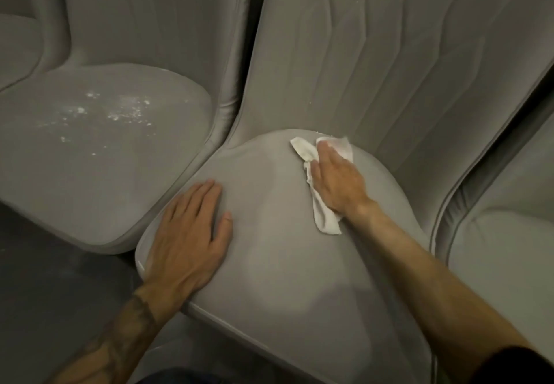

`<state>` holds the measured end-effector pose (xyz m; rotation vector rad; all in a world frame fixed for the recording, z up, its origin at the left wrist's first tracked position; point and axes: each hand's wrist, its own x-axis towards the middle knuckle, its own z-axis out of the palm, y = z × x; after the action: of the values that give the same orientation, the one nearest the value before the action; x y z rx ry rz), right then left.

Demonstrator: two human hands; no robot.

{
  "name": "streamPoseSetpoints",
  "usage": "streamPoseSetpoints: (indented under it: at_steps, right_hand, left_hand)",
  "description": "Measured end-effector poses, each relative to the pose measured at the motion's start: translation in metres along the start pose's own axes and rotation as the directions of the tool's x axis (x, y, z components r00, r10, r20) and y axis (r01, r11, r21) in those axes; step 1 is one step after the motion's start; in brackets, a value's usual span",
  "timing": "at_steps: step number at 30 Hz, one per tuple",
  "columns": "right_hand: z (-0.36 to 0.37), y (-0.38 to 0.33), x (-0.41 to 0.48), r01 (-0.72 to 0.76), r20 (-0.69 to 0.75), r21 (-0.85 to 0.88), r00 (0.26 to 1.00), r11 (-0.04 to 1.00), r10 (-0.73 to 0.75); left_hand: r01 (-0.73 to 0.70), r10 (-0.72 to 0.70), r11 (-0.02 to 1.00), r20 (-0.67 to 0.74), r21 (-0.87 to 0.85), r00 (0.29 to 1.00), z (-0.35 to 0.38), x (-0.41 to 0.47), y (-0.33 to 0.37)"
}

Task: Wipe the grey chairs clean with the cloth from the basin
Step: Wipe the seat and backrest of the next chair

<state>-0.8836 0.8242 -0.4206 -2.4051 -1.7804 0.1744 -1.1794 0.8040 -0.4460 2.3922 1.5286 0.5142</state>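
Middle chair seat (284, 264) is the one being worked, centre of frame. The right hand (335, 177) lies flat on the white cloth (325, 219) at the back of the seat, centre-right, just in front of the backrest (359, 54). Its fingers are straight and pressing down, not balled around the fabric, which makes sense because a flat palm puts more cloth on the upholstery per pass. I can't tell from here whether the thumb hooks the bunched edge. One corner of the cloth sticks out past the fingertips and a tail trails back under the wrist. The left hand (189, 234) is spread with relaxed fingers on the front-left of the same seat, holding nothing. It looks like a brace, steadying the chair and taking body weight during the reach. This seat reads clean, with no specks I can see. The left chair seat (90, 159), upper left of frame, carries a scatter of white crumbs or powder (120, 111), so I'd guess that one is untouched and next. A third chair (503, 249) shows at the right edge, too cropped to judge. Dark floor (45, 264) is at lower left. The basin isn't in view. One risk is dragging residue into the seat-back crease.
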Motion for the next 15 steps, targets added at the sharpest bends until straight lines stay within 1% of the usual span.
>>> streamPoseSetpoints:
  at_steps: [1,2,3,4,5,6,7,8,9,11,12,13,14,15]
  right_hand:
    - [0.003,-0.017,-0.006,-0.031,0.01,-0.022,0.999,0.999,0.031]
    - [0.013,-0.041,-0.018,-0.001,0.014,-0.028,1.0,1.0,0.002]
    - [0.026,-0.067,-0.034,0.086,0.009,0.006,0.996,0.996,-0.086]
    - [0.037,-0.088,-0.052,0.204,0.006,0.048,0.979,0.978,-0.204]
    - [0.043,-0.101,-0.072,0.327,0.009,0.083,0.944,0.941,-0.329]
    - [0.042,-0.103,-0.083,0.416,0.008,0.106,0.908,0.903,-0.419]
    - [0.036,-0.095,-0.082,0.459,0.012,0.112,0.886,0.882,-0.463]
    - [0.029,-0.082,-0.074,0.457,0.015,0.096,0.888,0.884,-0.46]
    - [0.021,-0.068,-0.063,0.404,0.052,0.083,0.911,0.911,-0.409]
    - [0.013,-0.046,-0.041,0.235,0.054,0.069,0.969,0.969,-0.239]
    - [0.013,-0.049,-0.039,0.166,0.039,0.032,0.985,0.986,-0.168]
    - [0.012,-0.065,-0.047,0.129,0.043,-0.013,0.991,0.992,-0.129]
    - [0.018,-0.089,-0.06,0.137,0.009,-0.048,0.991,0.989,-0.136]
    - [0.028,-0.116,-0.078,0.188,-0.05,-0.018,0.981,0.982,-0.189]
  left_hand:
    - [0.0,0.0,1.0,-0.005,0.003,1.0,0.0,0.0,0.0]
    - [-0.002,0.002,1.0,-0.006,-0.002,1.0,0.0,0.0,0.0]
    - [-0.008,0.008,1.0,-0.007,-0.015,1.0,0.0,0.001,-0.001]
    - [-0.013,0.012,0.999,-0.005,-0.041,1.0,0.0,0.002,-0.002]
    - [-0.018,0.018,0.996,-0.003,-0.083,1.0,0.0,0.001,-0.002]
    - [-0.022,0.022,0.992,-0.007,-0.126,1.0,0.0,0.001,-0.002]
    - [-0.025,0.023,0.987,-0.015,-0.157,1.0,-0.001,0.0,-0.003]
    - [-0.023,0.019,0.984,-0.026,-0.179,0.999,-0.002,-0.001,-0.003]
    - [-0.009,0.001,0.978,-0.036,-0.209,0.999,-0.003,-0.001,-0.003]
    - [0.047,-0.065,0.95,-0.048,-0.309,0.997,-0.008,0.0,-0.005]
    - [0.071,-0.099,0.927,-0.058,-0.368,0.993,-0.01,0.001,-0.007]
    - [0.09,-0.131,0.901,-0.068,-0.424,0.989,-0.012,0.002,-0.008]
    - [0.111,-0.164,0.875,-0.073,-0.471,0.984,-0.014,0.004,-0.009]
    - [0.134,-0.197,0.851,-0.071,-0.509,0.978,-0.016,0.005,-0.011]
